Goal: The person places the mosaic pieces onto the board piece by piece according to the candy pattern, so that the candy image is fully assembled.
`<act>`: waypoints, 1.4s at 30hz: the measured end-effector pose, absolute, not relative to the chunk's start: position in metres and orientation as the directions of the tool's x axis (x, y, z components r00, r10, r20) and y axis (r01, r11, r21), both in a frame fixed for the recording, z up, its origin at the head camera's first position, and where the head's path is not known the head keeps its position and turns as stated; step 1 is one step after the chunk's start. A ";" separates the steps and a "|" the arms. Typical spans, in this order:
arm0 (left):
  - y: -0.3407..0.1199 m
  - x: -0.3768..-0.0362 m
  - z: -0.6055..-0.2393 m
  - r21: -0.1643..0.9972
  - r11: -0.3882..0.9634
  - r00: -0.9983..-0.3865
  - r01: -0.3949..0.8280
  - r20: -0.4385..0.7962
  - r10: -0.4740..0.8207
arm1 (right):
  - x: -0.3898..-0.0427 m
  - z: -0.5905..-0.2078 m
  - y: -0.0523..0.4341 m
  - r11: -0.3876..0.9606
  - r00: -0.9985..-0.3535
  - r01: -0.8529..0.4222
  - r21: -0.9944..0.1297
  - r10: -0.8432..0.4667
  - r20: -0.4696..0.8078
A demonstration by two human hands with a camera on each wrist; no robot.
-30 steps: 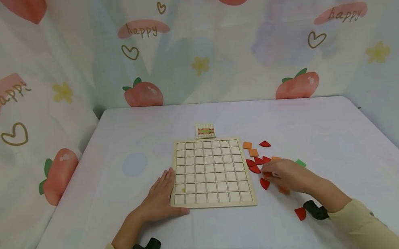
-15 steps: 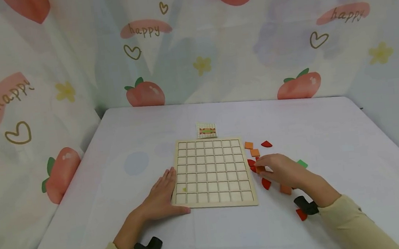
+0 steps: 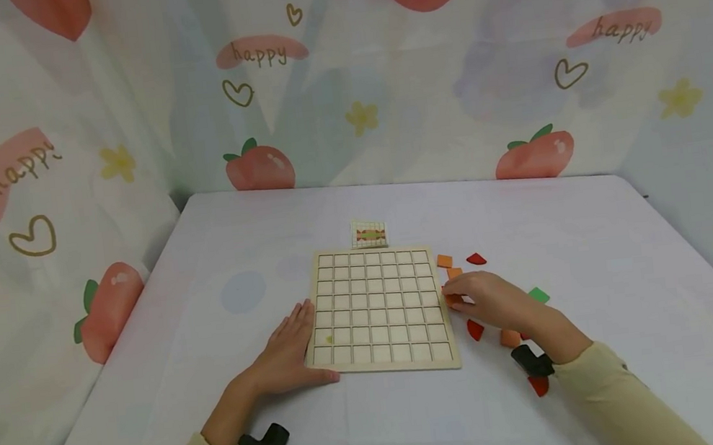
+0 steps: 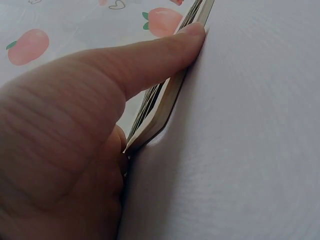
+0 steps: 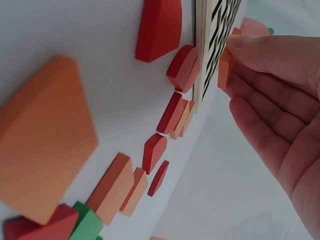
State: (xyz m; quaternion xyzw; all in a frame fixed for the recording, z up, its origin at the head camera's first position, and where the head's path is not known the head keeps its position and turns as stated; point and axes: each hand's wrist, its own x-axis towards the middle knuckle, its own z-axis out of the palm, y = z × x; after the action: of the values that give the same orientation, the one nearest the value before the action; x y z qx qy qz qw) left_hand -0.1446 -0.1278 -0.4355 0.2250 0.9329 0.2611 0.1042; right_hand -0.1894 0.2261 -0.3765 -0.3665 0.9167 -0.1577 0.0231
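A pale tabletop [image 3: 593, 241] fills the lower half of the head view, backed by a curtain [image 3: 121, 95] printed with peaches and hearts. At centre lies a wooden grid board [image 3: 378, 307], its cells all bare; a small pattern card [image 3: 369, 234] sits just beyond its far edge. The left hand [image 3: 288, 353] lies flat at lower centre-left, fingers straight, thumb pressed along the board's near-left edge [image 4: 170, 100] — steadying it, not gripping. To the right of the board are scattered tiles: orange squares [image 3: 444, 261], red quarter-rounds [image 3: 476, 259], one green piece [image 3: 538, 295]. The right hand [image 3: 492, 302] pinches an orange tile [image 5: 225, 67] between thumb and fingertips. Over the last second this hand has travelled from the tile cluster leftward — it now holds the tile touching, or just beside, the board's right edge. Judged from this, picking is done and placing into a cell is the step in hand.
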 end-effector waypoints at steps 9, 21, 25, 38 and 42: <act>-0.128 -0.145 -0.435 0.538 0.756 -0.874 0.373 -0.070 0.480 | -0.199 -0.378 0.217 0.680 -0.735 -0.658 -0.325 -0.674 0.078; -0.128 -0.145 -0.436 0.532 0.761 -0.875 0.371 -0.073 0.478 | -0.206 -0.381 0.205 0.670 -0.718 -0.665 -0.330 -0.695 0.034; -0.128 -0.145 -0.437 0.537 0.757 -0.875 0.373 -0.068 0.479 | -0.208 -0.382 0.203 0.650 -0.699 -0.683 -0.332 -0.714 0.041; -0.129 -0.147 -0.441 0.529 0.761 -0.876 0.374 -0.068 0.478 | -0.212 -0.385 0.199 0.616 -0.666 -0.709 -0.343 -0.744 0.042; -0.129 -0.147 -0.442 0.530 0.762 -0.876 0.372 -0.071 0.477 | -0.213 -0.386 0.200 0.616 -0.665 -0.711 -0.338 -0.746 0.040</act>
State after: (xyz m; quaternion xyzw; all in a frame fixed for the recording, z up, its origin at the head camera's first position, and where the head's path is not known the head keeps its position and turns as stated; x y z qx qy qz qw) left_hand -0.1469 -0.1288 -0.4417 0.2273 0.9332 0.2592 0.1013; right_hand -0.2132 0.2002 -0.3865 -0.4059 0.8974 -0.1647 0.0523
